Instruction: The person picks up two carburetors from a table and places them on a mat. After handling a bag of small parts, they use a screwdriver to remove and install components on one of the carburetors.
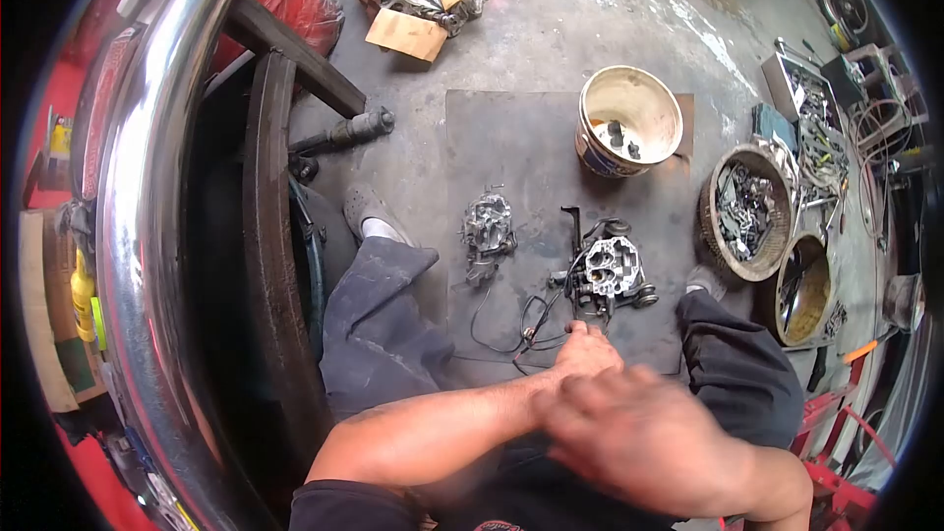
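Note:
A metal carburetor body (614, 267) with open bores, black round parts and trailing wires lies on the dark mat in front of me. My left hand (588, 349) grips its near end, fingertips against the metal; part of the grip is hidden. Raised close to the camera, my right hand (634, 438) is blurred by motion and overlaps my left wrist. Its fingers are smeared, and I see nothing clearly held in it. Left of the carburetor body sits a second cast metal part (489, 226). Thin black cables (531, 320) loop between the two.
A white bucket (629, 88) with dark parts inside stands beyond the carburetor body. At the right are a round basket of small hardware (747, 211), another round container (801, 290) and scattered tools. A cardboard box (408, 34) stands far left; a chrome bar (162, 157) runs along the left.

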`<move>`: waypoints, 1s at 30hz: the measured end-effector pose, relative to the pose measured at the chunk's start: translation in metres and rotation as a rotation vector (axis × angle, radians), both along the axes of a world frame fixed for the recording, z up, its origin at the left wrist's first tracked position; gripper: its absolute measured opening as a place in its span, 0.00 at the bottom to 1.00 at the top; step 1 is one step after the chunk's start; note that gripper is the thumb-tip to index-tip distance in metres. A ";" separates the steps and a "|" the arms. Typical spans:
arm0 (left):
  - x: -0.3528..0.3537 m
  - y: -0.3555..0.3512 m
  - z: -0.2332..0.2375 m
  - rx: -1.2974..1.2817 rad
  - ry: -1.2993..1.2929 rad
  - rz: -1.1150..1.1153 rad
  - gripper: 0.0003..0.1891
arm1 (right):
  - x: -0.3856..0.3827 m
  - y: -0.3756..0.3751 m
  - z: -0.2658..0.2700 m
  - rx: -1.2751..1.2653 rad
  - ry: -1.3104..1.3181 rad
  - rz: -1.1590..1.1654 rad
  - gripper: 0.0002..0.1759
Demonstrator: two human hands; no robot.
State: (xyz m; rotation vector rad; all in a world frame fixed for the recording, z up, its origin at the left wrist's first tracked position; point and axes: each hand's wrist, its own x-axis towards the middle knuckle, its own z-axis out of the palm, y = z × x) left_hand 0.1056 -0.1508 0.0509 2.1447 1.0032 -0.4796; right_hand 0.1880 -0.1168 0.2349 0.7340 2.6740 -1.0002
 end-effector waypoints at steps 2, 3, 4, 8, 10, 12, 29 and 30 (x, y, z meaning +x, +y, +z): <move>0.010 -0.016 -0.007 0.062 0.042 -0.072 0.14 | -0.016 -0.021 -0.019 -0.062 0.000 0.032 0.20; 0.012 -0.018 -0.008 0.093 0.064 -0.105 0.14 | -0.020 -0.029 -0.029 -0.085 0.039 0.002 0.17; 0.012 -0.024 -0.008 0.121 0.054 -0.125 0.16 | -0.021 -0.032 -0.038 -0.112 0.076 -0.036 0.14; 0.009 -0.035 -0.009 0.120 -0.024 -0.131 0.18 | -0.006 -0.035 -0.049 -0.133 0.043 0.060 0.10; 0.010 -0.032 -0.001 0.156 -0.018 -0.146 0.18 | -0.008 -0.039 -0.052 -0.068 0.050 0.079 0.10; 0.012 -0.025 0.003 0.202 -0.002 -0.181 0.18 | -0.007 -0.038 -0.052 -0.070 0.062 0.049 0.10; -0.102 0.089 -0.139 0.111 0.775 0.388 0.46 | -0.015 -0.046 -0.058 -0.127 -0.051 -0.039 0.12; -0.103 0.089 -0.139 0.080 0.775 0.390 0.46 | -0.015 -0.044 -0.058 -0.123 -0.056 -0.034 0.12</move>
